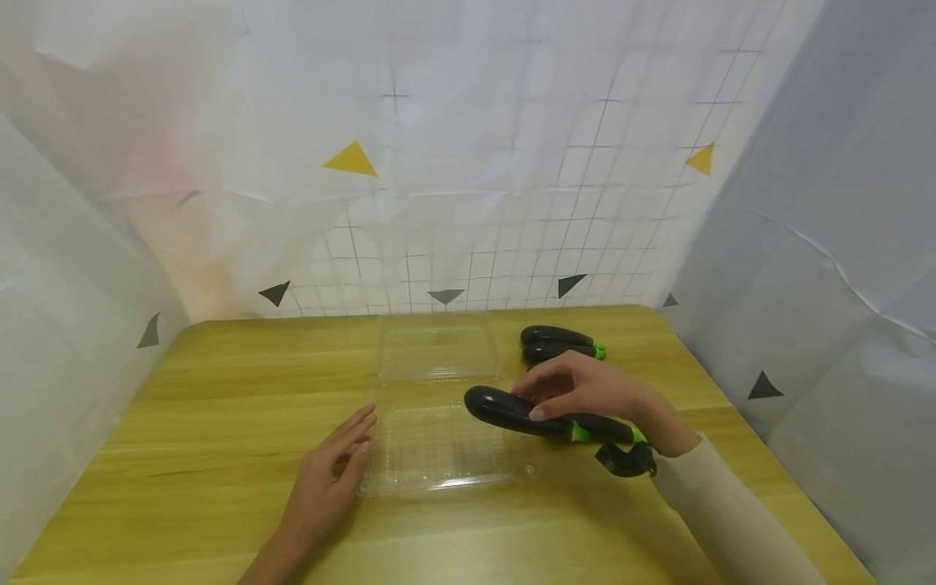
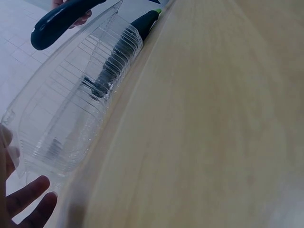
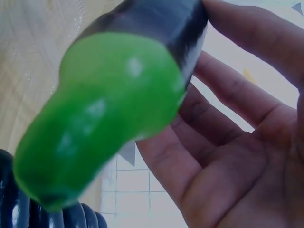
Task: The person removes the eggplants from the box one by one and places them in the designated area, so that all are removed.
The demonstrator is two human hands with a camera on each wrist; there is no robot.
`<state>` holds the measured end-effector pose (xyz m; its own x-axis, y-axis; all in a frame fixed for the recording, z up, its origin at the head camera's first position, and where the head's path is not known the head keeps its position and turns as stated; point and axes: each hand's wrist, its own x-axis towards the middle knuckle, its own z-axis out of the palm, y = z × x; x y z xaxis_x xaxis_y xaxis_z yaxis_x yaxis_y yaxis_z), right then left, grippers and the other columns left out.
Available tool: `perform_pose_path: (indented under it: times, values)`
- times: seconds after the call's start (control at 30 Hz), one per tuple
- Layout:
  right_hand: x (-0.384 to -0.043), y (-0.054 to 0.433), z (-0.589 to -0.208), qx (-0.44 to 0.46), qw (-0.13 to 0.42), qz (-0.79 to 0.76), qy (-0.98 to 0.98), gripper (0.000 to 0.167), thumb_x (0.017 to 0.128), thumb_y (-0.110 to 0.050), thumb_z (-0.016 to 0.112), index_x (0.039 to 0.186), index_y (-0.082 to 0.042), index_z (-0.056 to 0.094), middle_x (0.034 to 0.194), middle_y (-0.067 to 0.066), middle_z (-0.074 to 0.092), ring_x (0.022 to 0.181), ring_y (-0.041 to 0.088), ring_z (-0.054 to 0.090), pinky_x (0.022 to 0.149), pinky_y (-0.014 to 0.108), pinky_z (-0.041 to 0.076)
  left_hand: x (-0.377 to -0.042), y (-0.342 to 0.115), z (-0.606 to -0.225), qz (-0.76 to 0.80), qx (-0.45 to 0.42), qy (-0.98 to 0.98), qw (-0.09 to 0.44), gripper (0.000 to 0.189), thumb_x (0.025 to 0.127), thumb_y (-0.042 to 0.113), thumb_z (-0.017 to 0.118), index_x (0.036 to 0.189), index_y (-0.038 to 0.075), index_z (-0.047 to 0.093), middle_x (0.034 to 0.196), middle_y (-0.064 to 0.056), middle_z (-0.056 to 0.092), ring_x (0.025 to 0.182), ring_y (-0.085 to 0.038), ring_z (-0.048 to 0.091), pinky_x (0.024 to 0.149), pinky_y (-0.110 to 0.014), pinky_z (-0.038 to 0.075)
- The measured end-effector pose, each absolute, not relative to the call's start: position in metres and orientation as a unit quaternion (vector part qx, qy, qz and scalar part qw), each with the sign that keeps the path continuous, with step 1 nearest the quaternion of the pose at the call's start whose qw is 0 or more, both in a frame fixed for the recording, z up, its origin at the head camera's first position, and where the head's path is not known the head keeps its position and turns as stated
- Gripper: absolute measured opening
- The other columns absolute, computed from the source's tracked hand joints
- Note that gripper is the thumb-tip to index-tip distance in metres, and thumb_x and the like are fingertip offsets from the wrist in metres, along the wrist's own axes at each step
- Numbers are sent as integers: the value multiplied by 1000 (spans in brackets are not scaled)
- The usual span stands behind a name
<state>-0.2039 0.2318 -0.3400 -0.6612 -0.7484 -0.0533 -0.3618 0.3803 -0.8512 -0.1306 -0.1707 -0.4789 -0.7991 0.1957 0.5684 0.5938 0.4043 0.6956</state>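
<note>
My right hand [image 1: 585,390] pinches a dark, glossy eggplant [image 1: 500,409] between thumb and fingers, its rounded end pointing left over the right edge of a clear plastic clamshell box [image 1: 439,443]. In the right wrist view its green cap [image 3: 118,90] fills much of the picture. Another eggplant [image 1: 603,427] lies on the table beneath this hand, partly hidden. The box lies unfolded, its lid [image 1: 439,345] towards the back. At the box's left edge is my left hand [image 1: 329,471], fingers fairly straight and fingertips [image 2: 40,183] right at the rim.
Two more eggplants [image 1: 557,335] with green stems lie side by side at the back right of the wooden table [image 1: 241,422]. White sheeting [image 1: 468,162] with grid lines and triangle marks rises behind and on both sides. A dark camera mount [image 1: 625,460] hangs at my right wrist.
</note>
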Motion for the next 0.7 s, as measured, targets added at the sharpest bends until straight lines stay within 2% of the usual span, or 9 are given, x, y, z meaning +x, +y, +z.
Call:
perform_pose_path:
  times: [0.7]
  values:
    - [-193, 269, -350, -369, 237, -438, 785, 32, 96, -10, 77, 127, -10, 73, 115, 9, 74, 99, 31, 72, 84, 40, 61, -132, -172, -480, -494, -247, -809, 201, 38, 103, 0, 63, 140, 0, 63, 151, -11, 56, 108, -33, 70, 82, -26, 60]
